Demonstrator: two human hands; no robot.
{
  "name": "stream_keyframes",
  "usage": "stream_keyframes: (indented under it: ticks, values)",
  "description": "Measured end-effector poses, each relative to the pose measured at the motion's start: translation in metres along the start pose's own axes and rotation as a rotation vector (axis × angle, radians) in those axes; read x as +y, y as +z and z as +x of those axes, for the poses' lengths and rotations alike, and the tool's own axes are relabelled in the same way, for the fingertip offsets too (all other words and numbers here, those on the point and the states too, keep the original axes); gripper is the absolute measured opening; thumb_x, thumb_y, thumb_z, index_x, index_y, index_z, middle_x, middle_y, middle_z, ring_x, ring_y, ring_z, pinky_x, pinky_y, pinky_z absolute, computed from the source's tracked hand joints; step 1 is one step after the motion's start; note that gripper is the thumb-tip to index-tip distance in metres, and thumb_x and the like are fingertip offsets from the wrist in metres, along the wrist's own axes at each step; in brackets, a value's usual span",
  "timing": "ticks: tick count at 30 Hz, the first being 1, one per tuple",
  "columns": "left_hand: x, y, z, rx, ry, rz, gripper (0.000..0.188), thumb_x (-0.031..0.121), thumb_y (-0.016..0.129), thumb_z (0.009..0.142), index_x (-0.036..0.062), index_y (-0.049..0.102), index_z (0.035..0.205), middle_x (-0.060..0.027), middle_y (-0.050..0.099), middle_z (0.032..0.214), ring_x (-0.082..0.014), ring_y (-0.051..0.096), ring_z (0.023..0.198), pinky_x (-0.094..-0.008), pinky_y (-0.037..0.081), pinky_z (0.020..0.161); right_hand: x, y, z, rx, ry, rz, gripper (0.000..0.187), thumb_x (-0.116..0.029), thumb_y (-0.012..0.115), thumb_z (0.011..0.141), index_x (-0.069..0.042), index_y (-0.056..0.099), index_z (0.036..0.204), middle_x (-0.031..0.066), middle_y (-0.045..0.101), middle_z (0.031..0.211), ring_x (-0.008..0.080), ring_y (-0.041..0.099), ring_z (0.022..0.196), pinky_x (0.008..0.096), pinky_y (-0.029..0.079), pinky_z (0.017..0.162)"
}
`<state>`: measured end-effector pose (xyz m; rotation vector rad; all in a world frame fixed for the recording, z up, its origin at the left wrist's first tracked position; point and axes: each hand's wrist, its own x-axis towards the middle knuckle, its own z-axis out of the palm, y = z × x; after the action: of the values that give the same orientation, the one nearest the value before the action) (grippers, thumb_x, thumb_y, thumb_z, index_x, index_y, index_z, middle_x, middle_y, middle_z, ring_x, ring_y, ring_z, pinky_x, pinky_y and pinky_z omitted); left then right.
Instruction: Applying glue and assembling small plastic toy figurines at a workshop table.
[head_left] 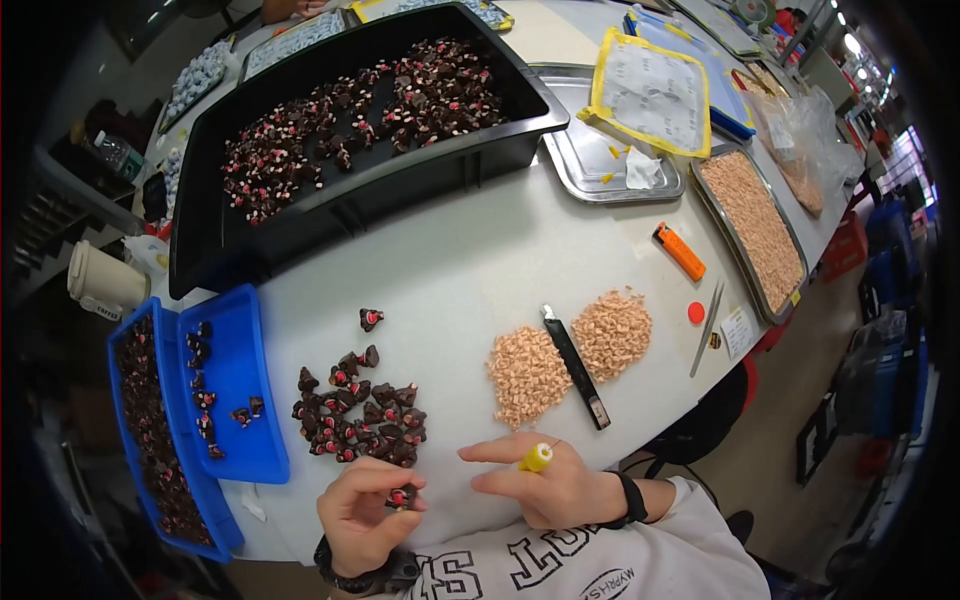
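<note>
My left hand [365,510] pinches a small dark brown and red figure piece [402,497] between thumb and fingers. Tucked in my right hand [550,485] is a small yellow-handled tool [537,457] with a thin needle-like tip; the index finger and thumb reach toward the left hand. Beyond the left hand lies a loose heap of similar brown figure pieces [365,415], one apart from it. Two piles of tiny peach-coloured parts, a left pile [527,375] and a right pile [612,335], flank a black utility knife [575,368].
A big black bin [400,165] of brown pieces stands at the back. Blue trays [255,380] sit at the left. On the right are an orange lighter [680,252], tweezers [707,330], a red cap [697,313] and a metal tray of peach parts [750,225].
</note>
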<state>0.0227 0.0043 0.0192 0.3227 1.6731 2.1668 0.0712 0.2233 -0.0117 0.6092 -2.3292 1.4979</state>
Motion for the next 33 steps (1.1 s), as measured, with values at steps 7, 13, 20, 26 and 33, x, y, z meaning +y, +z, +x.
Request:
stream_keyframes:
  ticks: [7,13,20,26,33]
  values:
    - [0.026,-0.065,-0.003,0.388,0.026,0.354,0.053,0.006,0.066,0.078,-0.0028,0.046,0.126,-0.0151,0.050,0.125,-0.0156,0.058,0.082,-0.0244,0.050,0.069,0.002,0.005,-0.004,-0.002,-0.045,-0.027,0.037,0.001,0.058,0.065,-0.005,0.061,0.101,0.0143,0.063,0.104,0.0262,0.062,0.082,0.0367,0.051,0.069]
    - [0.029,-0.036,-0.004,0.414,0.197,0.574,0.083,0.023,0.075,0.073,0.0010,0.031,0.140,-0.0158,0.039,0.139,-0.0184,0.061,0.086,-0.0250,0.049,0.069,-0.003,0.005,0.001,-0.026,-0.065,0.036,0.040,0.000,0.061,0.063,-0.006,0.061,0.103,0.0087,0.064,0.095,0.0242,0.062,0.080,0.0344,0.050,0.064]
    - [0.004,0.024,0.005,-0.324,0.221,0.941,0.061,0.020,0.084,0.063,-0.0011,0.057,0.114,-0.0145,0.063,0.097,-0.0260,0.064,0.082,-0.0326,0.053,0.073,-0.007,0.009,0.002,-0.012,-0.018,-0.086,0.044,-0.006,0.065,0.060,-0.008,0.061,0.104,0.0051,0.062,0.084,0.0224,0.059,0.069,0.0332,0.046,0.058]
    - [0.003,0.023,0.002,-0.309,0.278,0.879,0.073,0.015,0.081,0.066,-0.0079,0.047,0.126,-0.0161,0.064,0.090,-0.0248,0.065,0.075,-0.0311,0.053,0.066,-0.008,0.011,0.002,-0.015,-0.006,-0.126,0.043,-0.007,0.063,0.060,-0.008,0.062,0.103,0.0037,0.056,0.071,0.0224,0.053,0.060,0.0337,0.041,0.051]
    - [0.001,0.021,0.001,-0.363,0.197,0.812,0.087,0.012,0.079,0.066,-0.0129,0.032,0.135,-0.0161,0.064,0.084,-0.0224,0.065,0.068,-0.0301,0.053,0.062,-0.017,0.002,0.001,-0.133,0.064,-0.162,0.053,-0.005,0.067,0.056,-0.004,0.061,0.108,0.0032,0.059,0.072,0.0201,0.056,0.059,0.0309,0.043,0.052]
